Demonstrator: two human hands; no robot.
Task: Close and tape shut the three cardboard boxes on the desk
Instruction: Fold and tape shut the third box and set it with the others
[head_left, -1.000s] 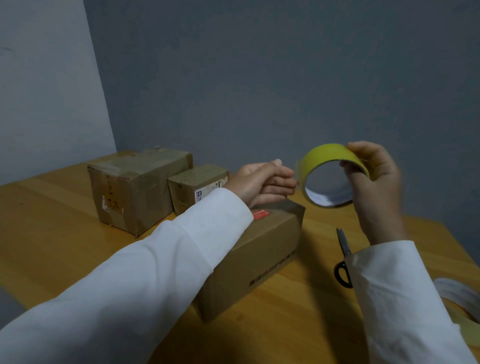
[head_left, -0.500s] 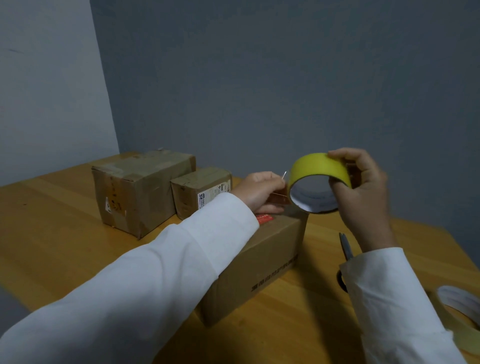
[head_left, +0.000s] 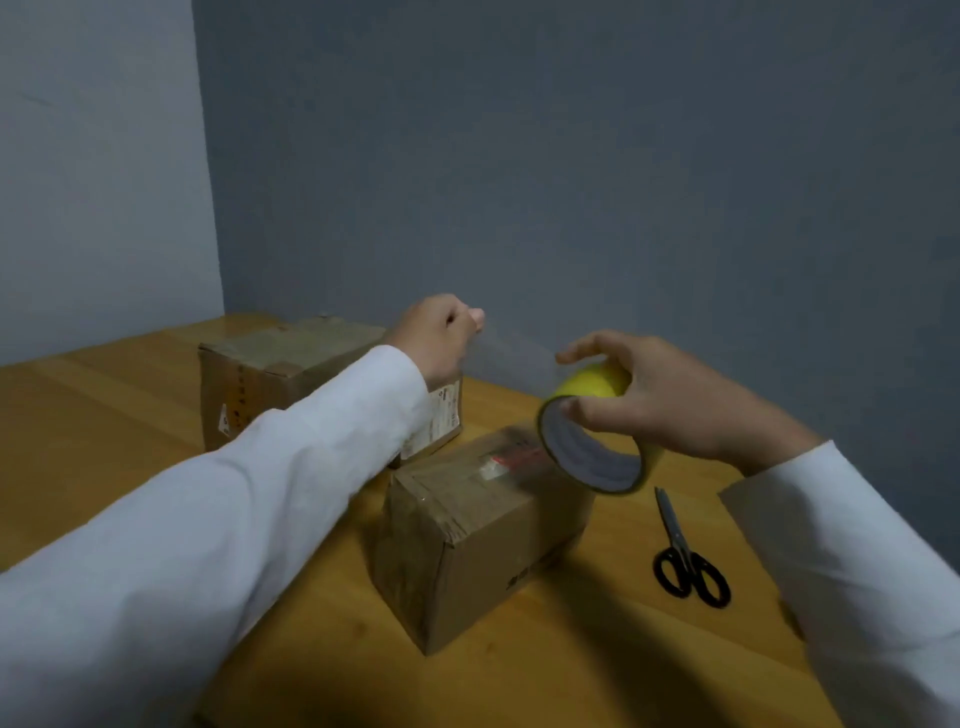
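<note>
A yellow tape roll (head_left: 597, 431) is gripped by the right hand (head_left: 660, 395) above the nearest cardboard box (head_left: 478, 530), whose flaps are closed. A faint clear strip is seen stretched from the roll to the left hand (head_left: 436, 338), where it is pinched by curled fingers. Two further boxes (head_left: 280, 374) are noted behind the left sleeve on the wooden desk (head_left: 104, 415). Black scissors (head_left: 685, 561) are laid right of the nearest box

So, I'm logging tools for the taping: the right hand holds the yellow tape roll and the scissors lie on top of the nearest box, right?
Not quite. In the head view the scissors lie on the desk, right of the nearest box. The right hand does hold the yellow tape roll.
</note>
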